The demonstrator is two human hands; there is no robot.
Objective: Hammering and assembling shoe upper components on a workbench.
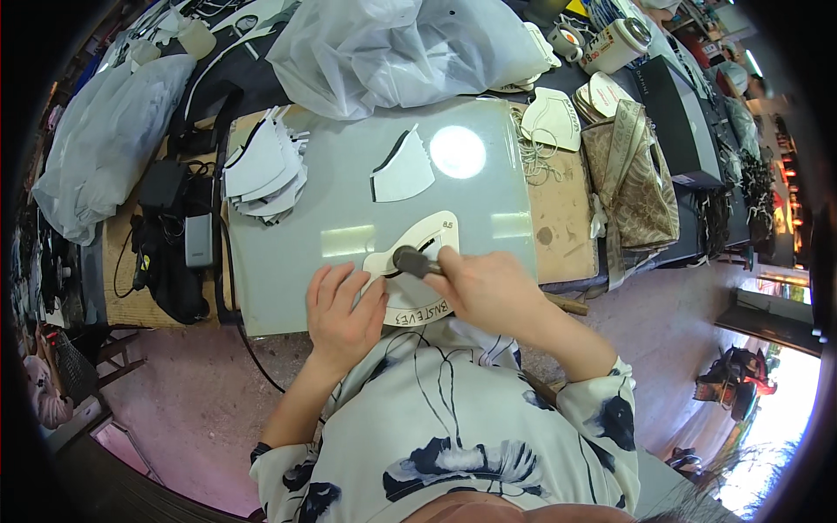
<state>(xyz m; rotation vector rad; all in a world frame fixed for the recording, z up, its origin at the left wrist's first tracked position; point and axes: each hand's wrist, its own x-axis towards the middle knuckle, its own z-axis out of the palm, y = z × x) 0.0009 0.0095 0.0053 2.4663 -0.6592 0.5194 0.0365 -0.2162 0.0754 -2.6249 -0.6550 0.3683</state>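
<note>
The cream template [413,294], likely light, stiff and best held by its rim, is touched at 8 o'clock by the left hand's [338,315] spread fingers, below a dark-headed tool [410,260] gripped in the right hand [488,292], near the table's [283,288] 6 o'clock edge.

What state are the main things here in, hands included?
Cream template: lying flat
Dark tool: held, head over template
Left hand: open, fingers at template's edge
Right hand: closed on tool
White pieces: stacked
Single white piece: flat, apart
Plastic bags: crumpled
Large cup: lid on
</note>
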